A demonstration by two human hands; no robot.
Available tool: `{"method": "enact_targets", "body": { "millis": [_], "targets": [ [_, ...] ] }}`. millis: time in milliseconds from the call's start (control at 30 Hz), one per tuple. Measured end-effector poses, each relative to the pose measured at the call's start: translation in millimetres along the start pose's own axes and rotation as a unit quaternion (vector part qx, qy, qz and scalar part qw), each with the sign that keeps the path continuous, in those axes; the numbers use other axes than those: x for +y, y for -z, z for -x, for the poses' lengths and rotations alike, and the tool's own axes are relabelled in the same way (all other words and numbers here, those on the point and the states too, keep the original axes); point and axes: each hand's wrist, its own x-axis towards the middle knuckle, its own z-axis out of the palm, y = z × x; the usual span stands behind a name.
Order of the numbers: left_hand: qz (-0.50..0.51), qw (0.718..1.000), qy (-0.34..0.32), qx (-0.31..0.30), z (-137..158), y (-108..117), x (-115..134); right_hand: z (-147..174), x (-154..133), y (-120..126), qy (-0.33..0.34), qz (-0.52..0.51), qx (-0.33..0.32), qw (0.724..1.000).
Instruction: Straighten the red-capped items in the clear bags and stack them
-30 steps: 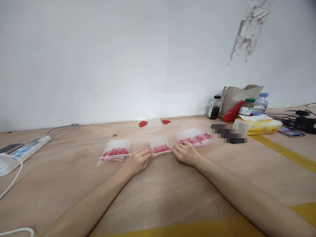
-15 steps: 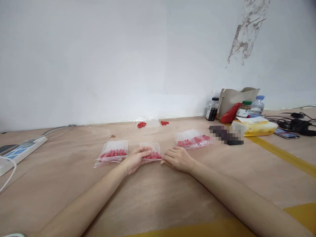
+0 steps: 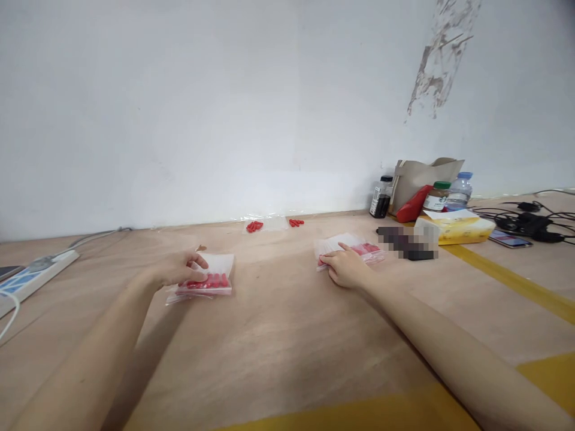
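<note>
Head view: left hand (image 3: 182, 269) at bag stack (image 3: 222, 266)

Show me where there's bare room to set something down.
Bare tabletop lies between the left bag stack and right bag stack, continuing toward the near yellow stripe. Crowded: back right, with tissue pack, dark bottle and cables.

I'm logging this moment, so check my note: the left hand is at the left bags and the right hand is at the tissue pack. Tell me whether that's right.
Wrong about the right hand: the head view shows it at the right bags. The left hand is at the left bags, as you said.
</note>
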Motion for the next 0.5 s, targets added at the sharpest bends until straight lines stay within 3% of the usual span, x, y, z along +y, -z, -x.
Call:
{"method": "enact_targets", "body": {
  "millis": [33, 67, 133, 167, 267, 333, 500],
  "targets": [
    [-0.041, 0.996, 0.006, -0.075, -3, 1, 4, -2, -2, -1, 0.009, -0.007, -0.002, 1.000],
    [-0.092, 0.990, 0.024, -0.099, -8, 1, 12, -3, -4, -2, 0.018, -0.018, -0.005, 1.000],
    [-0.145, 0.987, 0.048, -0.054, -17, -5, 38, -7, -10, -4, 0.031, -0.054, -0.007, 0.998],
    [-0.123, 0.991, 0.035, -0.048, -20, -11, 56, -9, -15, -5, 0.037, -0.079, -0.005, 0.996],
    [0.018, 0.992, -0.040, -0.115, -20, -41, 110, -17, -34, -9, 0.070, -0.173, 0.010, 0.982],
    [0.061, 0.983, -0.081, -0.150, -14, -64, 136, -21, -48, -12, 0.095, -0.237, 0.028, 0.966],
    [0.068, 0.986, -0.052, -0.145, -4, -99, 152, -23, -59, -17, 0.076, -0.318, 0.070, 0.942]
  ]
}}
